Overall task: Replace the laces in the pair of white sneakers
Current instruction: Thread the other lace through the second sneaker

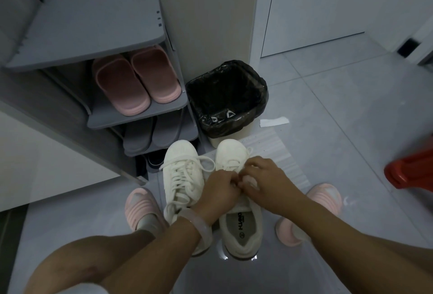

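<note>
While both sets of fingers curl in tight over the laced part of the right sneaker [239, 202], the left hand [219, 189] and right hand [264, 176] meet knuckle to knuckle there, pinching at the lace [246, 153] of that shoe; exactly which strand each fingertip holds is hidden by the hands themselves. A loop of that lace shows just beyond the right hand, toward the toe. A pale translucent bangle [199, 223] sits on the left wrist.

Touching the right sneaker on its left side stands the left sneaker [181, 172], still fully laced, its loose white lace ends [206, 161] spilling over the tongue and toward its neighbour. Both shoes stand on a grey tiled floor [339, 111], toes pointing away from the person. Either side of the pair are the person's feet in pink slippers [143, 204].

Just beyond the right sneaker's toe stands a bin lined with a black bag [226, 97]. Left of the bin, a grey shoe rack [98, 26] holds pink slides [138, 80] and grey slippers [150, 134] below. A white paper scrap [274, 121] lies right of the bin, and a red plastic thing [410, 172] sits far right.
</note>
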A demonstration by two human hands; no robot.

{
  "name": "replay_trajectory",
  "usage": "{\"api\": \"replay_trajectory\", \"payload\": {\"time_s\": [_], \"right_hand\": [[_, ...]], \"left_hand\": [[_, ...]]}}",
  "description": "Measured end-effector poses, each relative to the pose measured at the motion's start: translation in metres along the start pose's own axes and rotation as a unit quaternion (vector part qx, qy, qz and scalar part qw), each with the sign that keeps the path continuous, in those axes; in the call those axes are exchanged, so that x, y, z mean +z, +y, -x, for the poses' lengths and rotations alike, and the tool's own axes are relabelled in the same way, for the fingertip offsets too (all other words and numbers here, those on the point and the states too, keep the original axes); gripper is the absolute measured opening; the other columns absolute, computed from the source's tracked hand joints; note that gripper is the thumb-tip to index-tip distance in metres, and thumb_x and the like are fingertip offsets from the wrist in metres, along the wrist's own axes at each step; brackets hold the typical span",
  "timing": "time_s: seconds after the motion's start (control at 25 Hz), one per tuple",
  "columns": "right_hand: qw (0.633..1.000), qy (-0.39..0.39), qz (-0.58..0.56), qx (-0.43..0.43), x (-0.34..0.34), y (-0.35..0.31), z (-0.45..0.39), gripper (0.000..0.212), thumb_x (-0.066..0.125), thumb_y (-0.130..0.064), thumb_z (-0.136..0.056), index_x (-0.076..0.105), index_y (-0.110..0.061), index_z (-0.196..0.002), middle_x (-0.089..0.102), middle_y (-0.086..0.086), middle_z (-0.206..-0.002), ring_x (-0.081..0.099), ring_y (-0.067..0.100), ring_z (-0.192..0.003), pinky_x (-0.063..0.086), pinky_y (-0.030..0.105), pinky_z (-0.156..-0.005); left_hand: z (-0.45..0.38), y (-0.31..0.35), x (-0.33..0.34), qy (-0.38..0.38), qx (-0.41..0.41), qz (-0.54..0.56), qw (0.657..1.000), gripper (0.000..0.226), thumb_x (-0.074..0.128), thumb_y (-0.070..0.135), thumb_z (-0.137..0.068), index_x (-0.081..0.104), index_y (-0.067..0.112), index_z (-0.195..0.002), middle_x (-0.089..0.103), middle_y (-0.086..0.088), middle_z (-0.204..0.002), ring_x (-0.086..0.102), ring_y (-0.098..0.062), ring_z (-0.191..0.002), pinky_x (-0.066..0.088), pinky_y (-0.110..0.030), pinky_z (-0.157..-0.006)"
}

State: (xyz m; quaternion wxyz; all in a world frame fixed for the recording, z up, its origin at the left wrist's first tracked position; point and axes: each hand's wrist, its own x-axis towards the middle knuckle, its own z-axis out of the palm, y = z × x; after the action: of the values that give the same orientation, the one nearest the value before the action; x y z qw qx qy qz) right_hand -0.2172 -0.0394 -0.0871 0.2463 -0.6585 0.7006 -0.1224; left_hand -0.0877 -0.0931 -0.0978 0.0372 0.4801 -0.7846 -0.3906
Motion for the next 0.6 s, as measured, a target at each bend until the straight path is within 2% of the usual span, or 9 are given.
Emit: {"api": "replay_trajectory", "payload": {"time_s": [0.12, 0.2, 0.28, 0.32, 0.36, 0.4, 0.44, 0.52, 0.6], "right_hand": [[0.996, -0.070, 0.046, 0.030, -0.006, -0.002, -0.004, 0.036, 0.046, -0.047, -0.091, 0.059, -0.033, -0.122, 0.039, -0.004, -0.141, 0.031, 0.018, -0.132, 0.033, 0.036, -0.104], [0.995, -0.076, 0.046, 0.051, -0.008, -0.001, -0.005, 0.037, 0.048, -0.048, -0.090, 0.056, -0.037, -0.124, 0.034, -0.004, -0.145, 0.026, 0.018, -0.135, 0.030, 0.038, -0.106], [0.994, -0.081, 0.029, 0.067, -0.008, -0.002, -0.005, 0.037, 0.050, -0.049, -0.088, 0.056, -0.038, -0.124, 0.033, -0.004, -0.145, 0.026, 0.018, -0.135, 0.028, 0.039, -0.107], [0.993, -0.085, 0.027, 0.075, -0.008, -0.004, -0.005, 0.037, 0.050, -0.049, -0.088, 0.056, -0.039, -0.123, 0.034, -0.004, -0.144, 0.026, 0.018, -0.134, 0.028, 0.039, -0.106], [0.993, -0.087, 0.034, 0.073, -0.007, -0.005, -0.005, 0.037, 0.051, -0.049, -0.088, 0.056, -0.039, -0.123, 0.035, -0.004, -0.142, 0.028, 0.018, -0.133, 0.028, 0.039, -0.105], [0.994, -0.084, 0.040, 0.066, -0.005, -0.007, -0.005, 0.037, 0.051, -0.048, -0.088, 0.057, -0.038, -0.122, 0.037, -0.004, -0.139, 0.030, 0.018, -0.131, 0.029, 0.038, -0.104], [0.996, -0.069, 0.035, 0.054, -0.004, -0.007, -0.005, 0.035, 0.052, -0.045, -0.088, 0.058, -0.035, -0.121, 0.039, -0.003, -0.136, 0.033, 0.019, -0.129, 0.031, 0.036, -0.102], [0.998, 0.005, -0.030, 0.051, -0.004, -0.006, -0.008, 0.029, 0.056, -0.031, -0.089, 0.062, -0.025, -0.116, 0.044, 0.000, -0.127, 0.040, 0.020, -0.121, 0.036, 0.028, -0.095], [0.990, 0.083, -0.087, 0.075, -0.007, 0.000, -0.012, 0.032, 0.056, -0.017, -0.088, 0.056, -0.019, -0.120, 0.045, 0.004, -0.126, 0.042, 0.022, -0.118, 0.037, 0.025, -0.090]], "left_hand": [[0.002, 0.008, -0.013, 0.060, -0.004, -0.005, 0.998, 0.016, 0.053, 0.005, -0.086, 0.068, 0.003, -0.086, 0.045, -0.004, -0.090, 0.042, -0.008, -0.075, 0.026, -0.015, -0.063], [0.001, 0.018, -0.041, 0.128, -0.055, 0.161, 0.977, 0.018, 0.049, 0.005, -0.090, 0.061, 0.009, -0.077, 0.051, 0.000, -0.086, 0.047, -0.001, -0.073, 0.034, -0.012, -0.063], [0.003, 0.028, -0.085, 0.134, -0.062, 0.497, 0.855, 0.026, 0.038, 0.004, -0.095, 0.049, 0.010, -0.072, 0.061, -0.001, -0.072, 0.059, -0.007, -0.059, 0.049, -0.017, -0.056], [0.007, 0.029, -0.105, 0.128, -0.042, 0.589, 0.797, 0.029, 0.033, 0.005, -0.096, 0.045, 0.010, -0.070, 0.061, -0.003, -0.065, 0.055, -0.008, -0.046, 0.046, -0.018, -0.045], [0.010, 0.028, -0.121, 0.126, -0.026, 0.610, 0.782, 0.030, 0.031, 0.006, -0.097, 0.042, 0.010, -0.069, 0.056, -0.004, -0.061, 0.043, -0.006, -0.035, 0.037, -0.014, -0.038], [0.011, 0.025, -0.130, 0.135, -0.028, 0.577, 0.805, 0.031, 0.031, 0.007, -0.097, 0.041, 0.011, -0.067, 0.051, -0.004, -0.060, 0.032, -0.005, -0.032, 0.027, -0.013, -0.036], [0.010, 0.020, -0.133, 0.155, -0.038, 0.487, 0.859, 0.032, 0.033, 0.007, -0.096, 0.041, 0.012, -0.065, 0.047, -0.004, -0.061, 0.028, -0.005, -0.034, 0.024, -0.015, -0.038], [0.008, 0.011, -0.123, 0.166, -0.062, 0.202, 0.963, 0.029, 0.042, 0.012, -0.093, 0.048, 0.016, -0.066, 0.049, -0.002, -0.066, 0.036, -0.007, -0.044, 0.030, -0.022, -0.045], [0.009, 0.008, -0.096, 0.077, -0.034, -0.006, 0.996, 0.015, 0.049, 0.024, -0.092, 0.057, 0.021, -0.080, 0.058, 0.002, -0.081, 0.052, -0.008, -0.066, 0.040, -0.024, -0.060]]}}
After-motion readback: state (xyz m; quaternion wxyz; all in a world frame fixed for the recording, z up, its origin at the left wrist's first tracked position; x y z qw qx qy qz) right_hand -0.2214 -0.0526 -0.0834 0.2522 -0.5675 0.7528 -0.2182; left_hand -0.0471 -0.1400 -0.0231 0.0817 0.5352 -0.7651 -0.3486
